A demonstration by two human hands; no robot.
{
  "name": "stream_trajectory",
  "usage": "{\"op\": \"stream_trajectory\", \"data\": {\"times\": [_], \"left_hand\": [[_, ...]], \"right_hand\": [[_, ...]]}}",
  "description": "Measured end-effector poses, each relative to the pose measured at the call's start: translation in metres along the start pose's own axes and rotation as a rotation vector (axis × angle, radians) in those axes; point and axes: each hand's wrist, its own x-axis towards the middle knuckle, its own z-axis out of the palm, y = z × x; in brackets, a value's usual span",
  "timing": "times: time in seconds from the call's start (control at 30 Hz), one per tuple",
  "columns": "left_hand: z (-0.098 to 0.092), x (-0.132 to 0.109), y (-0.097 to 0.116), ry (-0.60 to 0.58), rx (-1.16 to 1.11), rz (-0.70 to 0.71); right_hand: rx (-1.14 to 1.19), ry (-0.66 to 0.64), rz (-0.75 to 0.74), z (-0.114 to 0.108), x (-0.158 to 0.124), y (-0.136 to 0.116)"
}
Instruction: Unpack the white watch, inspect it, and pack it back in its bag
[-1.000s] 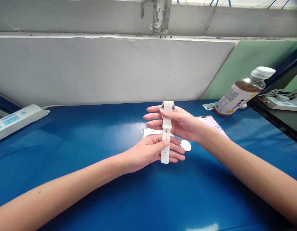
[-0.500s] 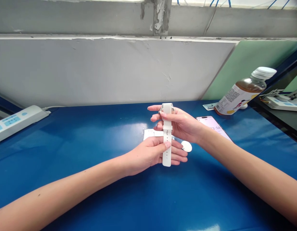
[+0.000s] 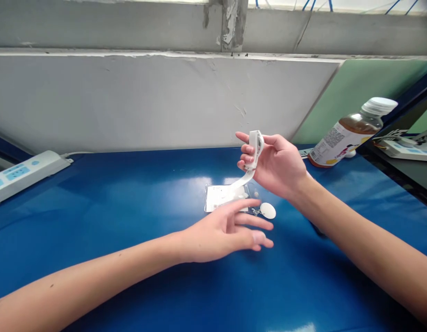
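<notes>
A white watch (image 3: 256,150) with a white strap is held up in my right hand (image 3: 277,163), its fingers curled around it. The strap's free end hangs down and to the left, over a clear card sleeve (image 3: 216,196) lying on the blue table (image 3: 130,193). Below the strap, my left hand (image 3: 227,230) is open, fingers spread, palm side hard to see, holding nothing. Just beyond its fingertips lies a round white tag (image 3: 268,210) with a small chain, beside the sleeve.
At the right stands a tilted-looking drink bottle (image 3: 344,133) with a white cap. A white power strip (image 3: 26,173) lies at the far left, another (image 3: 406,150) at the far right. Behind the table rises a pale wall panel (image 3: 147,101).
My left hand has let go of the strap and opened. My right hand has moved up and to the right with the watch and turned. The phone is now hidden behind my right arm.
</notes>
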Motion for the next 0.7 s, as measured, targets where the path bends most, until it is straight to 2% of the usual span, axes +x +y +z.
{"op": "stream_trajectory", "data": {"times": [0.13, 0.23, 0.33, 0.43, 0.57, 0.7], "left_hand": [[-0.004, 0.006, 0.008, 0.180, -0.044, 0.130], [-0.008, 0.009, 0.016, 0.247, 0.004, 0.177], [-0.010, 0.009, 0.021, 0.238, 0.038, 0.214], [-0.009, 0.007, 0.022, 0.242, 0.084, 0.213], [-0.010, 0.006, 0.017, 0.282, 0.130, 0.176], [-0.011, 0.006, 0.015, 0.228, 0.120, 0.165]], "right_hand": [[-0.076, -0.041, 0.030, 0.004, -0.004, 0.008], [-0.273, -0.039, -0.051, 0.003, -0.006, 0.014], [-0.457, -0.059, -0.170, 0.000, -0.008, 0.017], [-0.522, -0.082, -0.209, -0.003, -0.007, 0.020], [-0.544, -0.100, -0.176, -0.006, -0.004, 0.023], [-0.488, -0.143, -0.100, -0.008, -0.003, 0.024]]}}
